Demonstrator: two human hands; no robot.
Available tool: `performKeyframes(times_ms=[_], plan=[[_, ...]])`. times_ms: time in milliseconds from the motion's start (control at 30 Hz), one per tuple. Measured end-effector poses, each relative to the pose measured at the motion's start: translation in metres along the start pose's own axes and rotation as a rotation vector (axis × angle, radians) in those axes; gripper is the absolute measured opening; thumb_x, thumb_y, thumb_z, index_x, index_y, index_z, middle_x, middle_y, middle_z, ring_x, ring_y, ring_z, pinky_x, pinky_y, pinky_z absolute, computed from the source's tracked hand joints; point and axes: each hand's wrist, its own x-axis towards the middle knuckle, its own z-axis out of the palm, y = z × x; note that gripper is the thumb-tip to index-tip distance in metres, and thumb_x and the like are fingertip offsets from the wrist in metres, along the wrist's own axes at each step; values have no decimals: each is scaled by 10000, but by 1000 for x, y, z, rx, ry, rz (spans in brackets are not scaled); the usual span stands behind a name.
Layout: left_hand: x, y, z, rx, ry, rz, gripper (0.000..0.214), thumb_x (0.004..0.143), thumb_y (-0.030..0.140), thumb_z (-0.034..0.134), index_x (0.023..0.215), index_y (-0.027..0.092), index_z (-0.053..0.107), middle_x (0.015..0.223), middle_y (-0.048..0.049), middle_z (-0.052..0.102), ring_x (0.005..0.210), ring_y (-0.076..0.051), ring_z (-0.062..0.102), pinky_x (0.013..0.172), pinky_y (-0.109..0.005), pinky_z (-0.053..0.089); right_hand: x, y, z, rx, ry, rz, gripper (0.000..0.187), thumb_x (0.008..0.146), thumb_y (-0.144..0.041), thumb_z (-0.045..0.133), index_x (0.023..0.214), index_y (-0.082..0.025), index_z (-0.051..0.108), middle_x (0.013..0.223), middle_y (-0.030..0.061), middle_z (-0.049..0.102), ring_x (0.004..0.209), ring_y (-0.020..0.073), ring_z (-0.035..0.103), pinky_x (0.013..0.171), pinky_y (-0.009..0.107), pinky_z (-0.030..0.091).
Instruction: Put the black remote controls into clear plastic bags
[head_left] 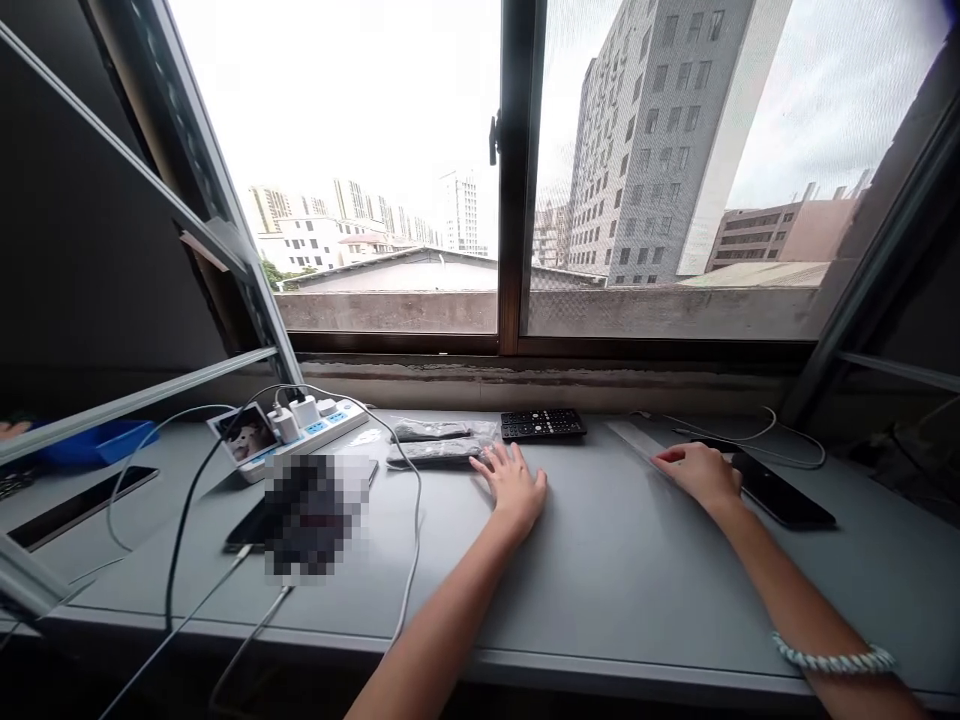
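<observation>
My left hand (516,488) rests on the desk with its fingers spread, the fingertips at the right end of a remote control in a clear plastic sleeve (435,455). A second sleeved remote control (427,431) lies just behind that one. Beyond my fingers are bare black remote controls (544,424), side by side. My right hand (703,474) pinches a flat, clear plastic strip (634,438) between thumb and fingers; whether it is an empty sleeve I cannot tell. Close beside that hand lies a black phone (787,492), partly hidden by it.
A white power strip (319,432) with plugged-in chargers stands at the left back, near a propped screen (244,435). White cables (418,520) cross the desk (592,590). Further left are a dark phone-like device (82,505) and a blue tray (112,443). Metal shelf posts (247,260) frame the window.
</observation>
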Motion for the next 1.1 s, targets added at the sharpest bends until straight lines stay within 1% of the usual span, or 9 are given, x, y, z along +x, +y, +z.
performKeyframes(times_ms=[233, 300, 400, 533, 600, 733, 867, 967, 1100], plan=[[3, -2, 0, 33, 42, -42, 636, 810, 392, 366, 1348, 57, 313, 1397, -262, 297, 1286, -422, 250, 998, -650, 17, -9, -18, -8, 211, 269, -154, 293, 768, -454, 511, 847, -228, 680, 879, 74, 681, 779, 236, 604, 631, 314, 395], [5, -2, -1, 43, 40, -51, 637, 817, 392, 358, 1347, 43, 310, 1396, -272, 288, 1286, -418, 255, 1009, -631, 10, -12, -27, -4, 313, 183, -347, 246, 750, -425, 551, 790, -222, 684, 876, 58, 686, 808, 214, 610, 722, 310, 415], [9, -6, -5, 45, 22, -64, 610, 812, 362, 377, 1323, 29, 344, 1351, -277, 353, 1263, -398, 312, 1031, -590, 57, -20, -39, 3, 424, -98, -647, 186, 725, -395, 598, 679, -234, 681, 858, 24, 688, 849, 191, 613, 873, 325, 389], [15, -17, -19, 34, 85, -27, 450, 818, 157, 338, 1254, 105, 438, 1208, -185, 531, 1086, -281, 520, 1026, -496, 197, -33, -48, 6, 522, -422, -728, 173, 683, -391, 643, 664, -229, 699, 874, 39, 686, 842, 200, 617, 839, 327, 428], [18, -22, -28, -23, 142, 25, 487, 786, 17, 279, 1191, 178, 496, 1157, -110, 582, 979, -202, 576, 978, -401, 292, -37, -50, 6, 543, -521, -719, 176, 676, -393, 648, 666, -226, 700, 897, 41, 684, 857, 204, 615, 832, 322, 441], [20, -20, -35, -140, 235, 186, 459, 800, -1, 269, 1043, 227, 584, 1059, -34, 633, 941, -154, 586, 916, -324, 346, -42, -51, 6, 593, -570, -746, 178, 684, -393, 646, 673, -222, 691, 900, 35, 682, 869, 201, 615, 838, 317, 444], [30, -4, -22, -121, 159, 298, 350, 853, 110, 334, 1077, 214, 581, 1113, -46, 617, 1047, -179, 552, 968, -357, 323, -47, -57, 7, 650, -607, -845, 174, 708, -384, 636, 693, -220, 692, 899, 33, 683, 851, 183, 616, 818, 293, 444], [47, 3, -6, -34, 125, 265, 390, 859, 104, 326, 1194, 177, 513, 1276, -96, 516, 1259, -214, 380, 1018, -379, 285, -50, -62, 5, 659, -580, -873, 201, 763, -377, 576, 775, -223, 704, 924, 40, 676, 874, 176, 604, 797, 280, 443], [68, 0, 12, 73, 42, 181, 428, 883, 134, 323, 1306, 129, 391, 1385, -161, 382, 1319, -255, 278, 1043, -425, 251, -48, -61, -2, 566, -565, -839, 208, 732, -358, 603, 831, -217, 719, 881, 40, 667, 797, 163, 600, 712, 256, 446]])
